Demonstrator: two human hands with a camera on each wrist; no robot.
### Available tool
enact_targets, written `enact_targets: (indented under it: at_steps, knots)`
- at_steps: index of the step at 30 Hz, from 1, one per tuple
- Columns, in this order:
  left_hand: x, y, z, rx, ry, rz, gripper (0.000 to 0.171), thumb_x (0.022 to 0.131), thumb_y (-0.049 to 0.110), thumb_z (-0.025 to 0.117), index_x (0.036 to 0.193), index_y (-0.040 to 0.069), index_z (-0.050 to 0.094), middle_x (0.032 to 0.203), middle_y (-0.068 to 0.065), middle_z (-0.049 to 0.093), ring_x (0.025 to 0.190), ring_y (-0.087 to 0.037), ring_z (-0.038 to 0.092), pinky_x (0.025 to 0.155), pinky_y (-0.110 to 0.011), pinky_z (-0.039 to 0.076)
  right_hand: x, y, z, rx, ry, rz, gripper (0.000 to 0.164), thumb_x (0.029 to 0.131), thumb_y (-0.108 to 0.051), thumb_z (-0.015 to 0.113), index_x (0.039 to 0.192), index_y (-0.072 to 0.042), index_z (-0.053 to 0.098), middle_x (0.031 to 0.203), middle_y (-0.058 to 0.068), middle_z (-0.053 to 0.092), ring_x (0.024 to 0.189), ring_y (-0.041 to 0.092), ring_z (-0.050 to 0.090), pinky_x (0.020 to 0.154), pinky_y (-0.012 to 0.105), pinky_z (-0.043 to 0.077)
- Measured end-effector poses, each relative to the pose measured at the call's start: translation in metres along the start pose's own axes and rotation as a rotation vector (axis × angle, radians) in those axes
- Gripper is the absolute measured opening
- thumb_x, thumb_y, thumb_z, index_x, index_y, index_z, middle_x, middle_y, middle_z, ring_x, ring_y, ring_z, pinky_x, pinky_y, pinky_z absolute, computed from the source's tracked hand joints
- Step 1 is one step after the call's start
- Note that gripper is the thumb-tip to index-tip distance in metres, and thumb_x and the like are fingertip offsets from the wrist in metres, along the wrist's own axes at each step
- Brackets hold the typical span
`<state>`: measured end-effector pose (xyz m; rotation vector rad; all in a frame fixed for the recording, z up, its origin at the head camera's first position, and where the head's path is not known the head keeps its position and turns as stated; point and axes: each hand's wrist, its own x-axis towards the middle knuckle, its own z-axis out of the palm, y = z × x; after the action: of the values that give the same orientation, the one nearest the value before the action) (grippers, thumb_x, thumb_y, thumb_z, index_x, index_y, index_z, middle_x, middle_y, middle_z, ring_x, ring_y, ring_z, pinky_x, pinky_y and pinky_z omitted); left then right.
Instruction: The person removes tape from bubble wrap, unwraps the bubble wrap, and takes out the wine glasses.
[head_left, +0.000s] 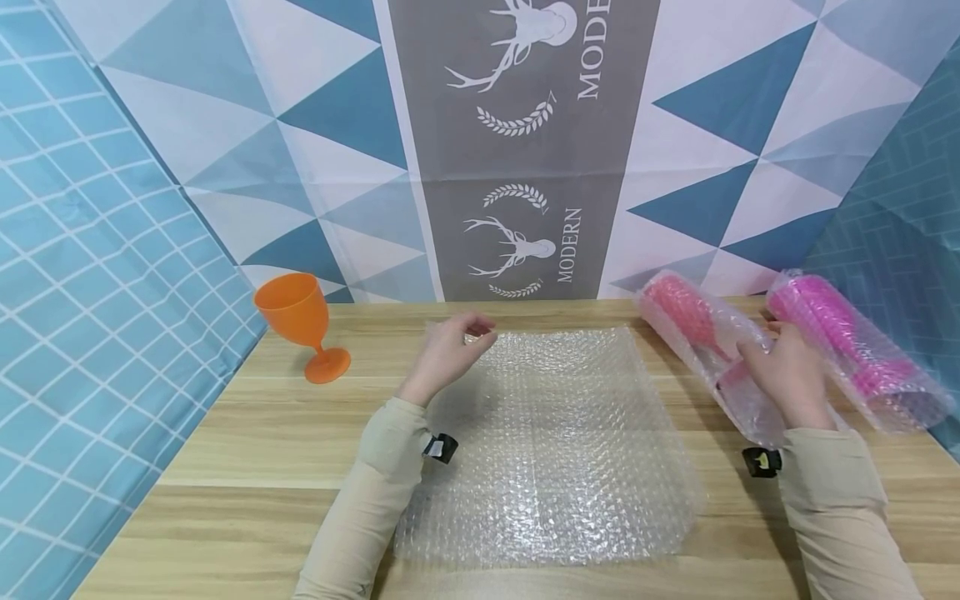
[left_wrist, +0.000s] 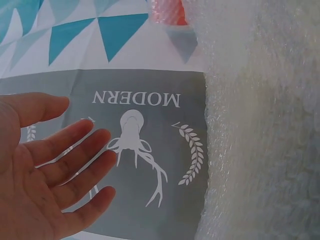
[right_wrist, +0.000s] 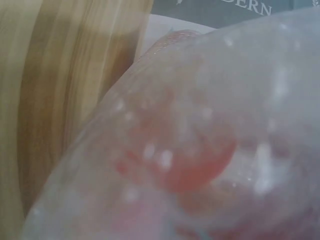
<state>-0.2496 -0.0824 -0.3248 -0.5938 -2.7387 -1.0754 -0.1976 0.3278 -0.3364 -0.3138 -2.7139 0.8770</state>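
Note:
In the head view my right hand [head_left: 791, 375] grips a bubble-wrapped red goblet [head_left: 682, 312] at the right of the table, its thumb on the near side of the roll. The far fingers are partly hidden. Close up in the right wrist view, the wrap fills most of the picture and red [right_wrist: 200, 167] shows blurred through it. My left hand [head_left: 453, 350] hovers over the far left part of a flat, clear bubble wrap sheet [head_left: 555, 442]. Its fingers are loosely bent and hold nothing, as the left wrist view shows. An orange goblet [head_left: 292, 312] stands upright left of the sheet.
A second wrapped roll with a bright pink goblet [head_left: 832, 325] lies right of my right hand, close to the table's right edge. Behind the wooden table [head_left: 262, 458] hangs a patterned cloth [head_left: 517, 150]. Blue tiled cloth [head_left: 90, 275] borders the left side.

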Motion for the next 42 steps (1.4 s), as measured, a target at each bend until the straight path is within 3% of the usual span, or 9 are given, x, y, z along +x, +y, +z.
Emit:
enact_targets:
  at_steps: [8,17,23,27,30,33,37,40,42]
  knots:
    - [-0.001,0.003,0.002,0.003,-0.003,0.012,0.029,0.088,0.029,0.055,0.11,0.01,0.062,0.101,-0.003,0.066,0.096,-0.018,0.06,0.086,-0.036,0.046,-0.004,-0.011,-0.005,0.049,0.014,-0.01,0.062,0.093,-0.03,0.042,0.134,0.014,0.027,0.124,0.041,0.038,0.11,0.056,0.037,0.088,0.066,0.031]
    - [-0.001,0.004,0.004,0.011,-0.015,0.001,0.031,0.088,0.03,0.056,0.111,0.01,0.062,0.103,-0.002,0.066,0.097,-0.018,0.059,0.087,-0.038,0.045,-0.016,-0.029,-0.012,0.116,0.0,0.007,0.067,0.092,-0.042,0.041,0.135,0.008,0.03,0.126,0.036,0.04,0.109,0.051,0.041,0.084,0.064,0.035]
    - [-0.001,0.005,0.006,0.002,-0.022,-0.005,0.03,0.088,0.031,0.056,0.11,0.011,0.062,0.103,-0.003,0.066,0.097,-0.018,0.059,0.087,-0.036,0.046,-0.025,-0.045,-0.016,0.221,-0.026,-0.015,0.065,0.092,-0.043,0.041,0.135,0.005,0.031,0.127,0.033,0.041,0.11,0.047,0.041,0.083,0.064,0.037]
    - [-0.001,0.007,0.009,-0.012,-0.049,-0.005,0.03,0.088,0.029,0.056,0.11,0.01,0.062,0.104,-0.003,0.065,0.097,-0.017,0.059,0.085,-0.035,0.046,-0.027,-0.052,-0.013,0.285,-0.024,-0.04,0.058,0.094,-0.035,0.042,0.132,0.007,0.034,0.123,0.03,0.045,0.098,0.027,0.048,0.076,0.04,0.046]
    - [-0.001,0.008,0.012,-0.022,-0.072,-0.004,0.031,0.088,0.029,0.056,0.111,0.009,0.062,0.105,-0.003,0.065,0.098,-0.017,0.059,0.085,-0.035,0.047,-0.027,-0.055,-0.01,0.309,-0.031,-0.061,0.053,0.094,-0.03,0.043,0.129,0.01,0.038,0.117,0.028,0.047,0.081,0.006,0.047,0.064,0.018,0.041]
    - [-0.002,0.009,0.014,-0.024,-0.084,0.0,0.031,0.088,0.03,0.056,0.112,0.01,0.061,0.107,-0.003,0.064,0.098,-0.017,0.058,0.086,-0.036,0.046,-0.028,-0.058,-0.009,0.353,-0.099,-0.075,0.054,0.095,-0.03,0.042,0.127,0.013,0.036,0.11,0.025,0.048,0.073,-0.004,0.045,0.059,0.014,0.044]
    - [-0.002,0.008,0.015,-0.016,-0.081,0.01,0.032,0.089,0.03,0.055,0.112,0.009,0.061,0.107,-0.003,0.064,0.099,-0.017,0.058,0.086,-0.036,0.046,-0.031,-0.061,-0.011,0.449,-0.23,-0.074,0.057,0.096,-0.033,0.04,0.127,0.013,0.033,0.093,0.004,0.054,0.07,-0.001,0.052,0.059,0.02,0.05]
    - [-0.001,0.008,0.015,-0.014,-0.076,0.016,0.032,0.088,0.03,0.055,0.112,0.009,0.061,0.106,-0.003,0.064,0.098,-0.017,0.058,0.086,-0.036,0.046,-0.032,-0.063,-0.01,0.641,-0.341,-0.047,0.045,0.095,-0.032,0.042,0.122,0.004,0.037,0.081,-0.008,0.056,0.068,0.003,0.057,0.058,0.024,0.052]
    - [-0.001,0.008,0.015,-0.013,-0.075,0.019,0.032,0.088,0.03,0.055,0.112,0.008,0.062,0.106,-0.003,0.064,0.098,-0.017,0.058,0.085,-0.036,0.046,-0.033,-0.065,-0.008,0.79,-0.414,-0.036,0.032,0.096,-0.029,0.042,0.116,-0.004,0.039,0.079,-0.009,0.058,0.067,0.006,0.059,0.057,0.026,0.053]
